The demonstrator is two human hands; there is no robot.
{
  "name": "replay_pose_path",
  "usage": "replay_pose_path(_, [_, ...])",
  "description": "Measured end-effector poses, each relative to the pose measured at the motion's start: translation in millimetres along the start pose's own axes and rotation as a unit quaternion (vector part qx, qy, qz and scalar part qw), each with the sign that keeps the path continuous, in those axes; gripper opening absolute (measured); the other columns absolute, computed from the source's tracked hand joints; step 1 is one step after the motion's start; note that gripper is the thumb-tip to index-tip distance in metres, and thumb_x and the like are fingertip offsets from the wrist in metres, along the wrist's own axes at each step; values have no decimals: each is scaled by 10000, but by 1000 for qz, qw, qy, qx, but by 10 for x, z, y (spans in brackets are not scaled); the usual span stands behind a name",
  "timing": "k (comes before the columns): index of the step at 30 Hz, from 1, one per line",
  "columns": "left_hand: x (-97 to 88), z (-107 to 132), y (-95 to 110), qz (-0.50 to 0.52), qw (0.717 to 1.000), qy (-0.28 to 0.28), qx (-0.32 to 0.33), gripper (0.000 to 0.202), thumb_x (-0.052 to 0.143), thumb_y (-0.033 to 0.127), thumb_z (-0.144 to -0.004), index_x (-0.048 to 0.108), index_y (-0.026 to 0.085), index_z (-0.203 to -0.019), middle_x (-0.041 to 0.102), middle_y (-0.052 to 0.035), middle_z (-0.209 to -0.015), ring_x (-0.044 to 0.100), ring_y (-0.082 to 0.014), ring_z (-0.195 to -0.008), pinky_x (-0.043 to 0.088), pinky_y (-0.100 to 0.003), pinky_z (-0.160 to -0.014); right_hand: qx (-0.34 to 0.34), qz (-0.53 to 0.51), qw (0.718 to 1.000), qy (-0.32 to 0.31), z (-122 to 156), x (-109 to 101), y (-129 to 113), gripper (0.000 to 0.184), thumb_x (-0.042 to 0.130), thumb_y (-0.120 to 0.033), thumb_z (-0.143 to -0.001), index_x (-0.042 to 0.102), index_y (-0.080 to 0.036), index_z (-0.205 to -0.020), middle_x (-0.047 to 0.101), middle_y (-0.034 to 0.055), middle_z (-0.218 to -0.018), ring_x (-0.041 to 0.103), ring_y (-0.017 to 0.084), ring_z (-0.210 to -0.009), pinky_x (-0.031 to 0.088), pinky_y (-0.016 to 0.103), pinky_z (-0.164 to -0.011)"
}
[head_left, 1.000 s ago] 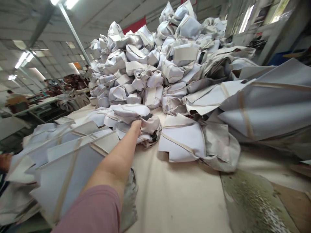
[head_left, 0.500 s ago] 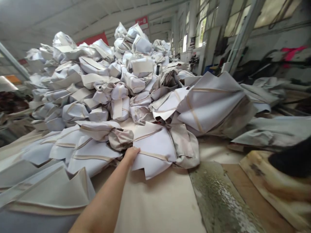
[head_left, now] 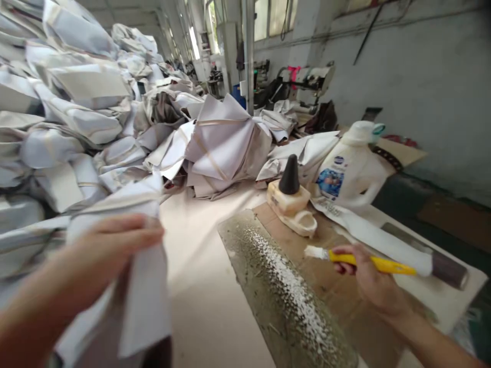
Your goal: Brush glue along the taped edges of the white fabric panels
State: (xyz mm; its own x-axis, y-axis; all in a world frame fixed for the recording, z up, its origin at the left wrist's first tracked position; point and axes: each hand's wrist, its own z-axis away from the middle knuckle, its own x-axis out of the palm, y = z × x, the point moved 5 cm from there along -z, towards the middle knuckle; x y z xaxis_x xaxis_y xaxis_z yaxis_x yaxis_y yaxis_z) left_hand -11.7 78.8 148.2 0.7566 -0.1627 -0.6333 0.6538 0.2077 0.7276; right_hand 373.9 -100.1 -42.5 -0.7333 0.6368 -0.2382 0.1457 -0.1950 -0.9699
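My left hand pinches the upper edge of a white fabric piece, which hangs down blurred at the lower left. At the right, my right hand grips a paintbrush by its yellow handle, its whitish bristles pointing left. Beneath the brush lies a brown cardboard sheet. Left of it is a greenish-grey board with a long streak of crusted white matter. Beyond the brush stands a stained cream bottle with a black cone-shaped top.
A tall heap of white and beige fabric pieces fills the left and back of the pale table. Behind the cardboard stands a white jug with a blue label. A white roll with a dark end lies along the right side.
My view has swung right. The fabric piece has left the table in my left hand and come nearer. My right hand with the paintbrush has come into view.
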Motion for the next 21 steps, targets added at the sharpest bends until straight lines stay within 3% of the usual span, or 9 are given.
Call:
replay_pose_path(2, [889, 98, -59, -97, 980, -168, 49, 298, 532, 414, -702, 527, 163, -542, 475, 36, -453, 449, -104, -413, 320, -194, -383, 7, -42, 999, -9, -154, -31, 30, 422, 463, -586, -841, 590, -188, -781, 449, -18, -513, 535, 174, -545, 451, 276, -531])
replay_pose_path(4, [1657, 202, -179, -203, 943, -223, 142, 222, 480, 290, -736, 549, 163, -568, 574, -8, -568, 526, -137, -537, 393, -227, -490, -5, -44, 999, -3, -342, -83, 40, 343, 563, -523, -798, 567, -182, -759, 449, -34, -504, 520, 155, -525, 430, 248, -513])
replay_pose_path(6, [2242, 312, -318, -244, 893, -294, 238, 206, 427, 201, -763, 611, 175, -674, 649, -36, -703, 582, -162, -672, 451, -263, -636, -17, -20, 1000, 11, -562, -144, 45, 295, 590, -473, -771, 558, -180, -759, 500, -25, -531, 516, 148, -518, 426, 238, -507])
replay_pose_path(7, [2419, 353, -371, -237, 872, -323, 283, 216, 420, 158, -757, 634, 185, -744, 670, -39, -784, 597, -163, -746, 460, -269, -711, -19, 0, 1000, 14, -679, -164, 49, 280, 580, -459, -768, 559, -180, -769, 527, -16, -547, 520, 149, -518, 425, 238, -502])
replay_pose_path(9, [2529, 365, -426, -202, 848, -342, 350, 275, 417, 101, -747, 649, 202, -853, 674, -39, -948, 591, -154, -914, 438, -266, -855, -22, 58, 998, 5, -905, -157, 56, 267, 540, -446, -772, 567, -180, -792, 563, -3, -565, 528, 157, -513, 414, 239, -481])
replay_pose_path(11, [2400, 255, -446, -204, 856, -291, 374, 303, 414, 93, -759, 646, 210, -915, 624, -43, -1125, 508, -169, -1116, 356, -321, -992, -25, 127, 991, -32, -1088, -60, 73, 259, 501, -430, -778, 577, -182, -795, 581, 3, -561, 536, 164, -503, 402, 243, -469])
replay_pose_path(15, [2123, -45, -595, -338, 865, -197, 316, 353, 411, 315, -848, 560, 278, -1166, 377, -20, -1409, 170, -288, -1353, 115, -602, -1049, -30, 204, 975, -78, -1273, 246, 133, 148, 542, -324, -717, 599, -197, -669, 563, -11, -503, 543, 173, -517, 395, 254, -521])
replay_pose_path(18, [2223, -102, -846, -390, 843, -229, 293, 433, 343, 437, -875, 469, 325, -1273, 312, 2, -1442, 113, -315, -1359, 67, -652, -1024, -40, 232, 970, -66, -1305, 368, 121, 101, 571, -250, -666, 592, -205, -578, 580, -6, -538, 549, 180, -579, 381, 258, -563])
replay_pose_path(21, [2399, -64, -1074, -394, 830, -233, 318, 466, 312, 448, -885, 398, 329, -1328, 264, 11, -1458, 108, -307, -1360, 33, -633, -1039, -39, 242, 968, -52, -1319, 305, 63, 147, 542, -278, -705, 604, -207, -592, 557, -11, -486, 549, 185, -562, 378, 264, -564])
